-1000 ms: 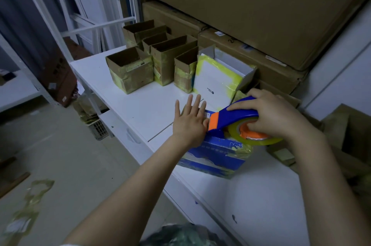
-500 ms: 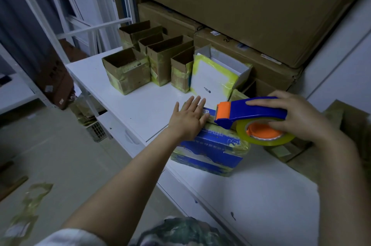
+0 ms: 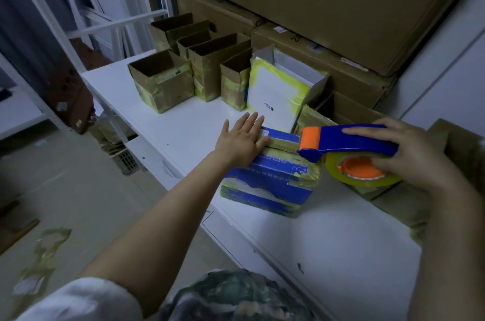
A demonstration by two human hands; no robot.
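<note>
A blue and white box (image 3: 267,187) wrapped in yellowish tape sits on the white table (image 3: 328,242). My left hand (image 3: 242,138) lies flat with straight fingers on the box's top left end. My right hand (image 3: 417,153) grips a blue and orange tape dispenser (image 3: 349,141) with a yellow tape roll (image 3: 362,176). The dispenser's orange nose is at the right end of the box top, and a strip of tape runs across the top towards my left fingers.
Several open brown cardboard boxes (image 3: 162,84) and a white box with yellow tape (image 3: 273,95) stand at the back of the table. Large cartons (image 3: 315,6) are stacked behind. A white rack frame (image 3: 65,24) stands left; tape scraps (image 3: 39,250) lie on the floor.
My right hand has drawn the tape dispenser to the right across the box top, leaving tape behind it. My left hand has stayed flat on the box's left end.
</note>
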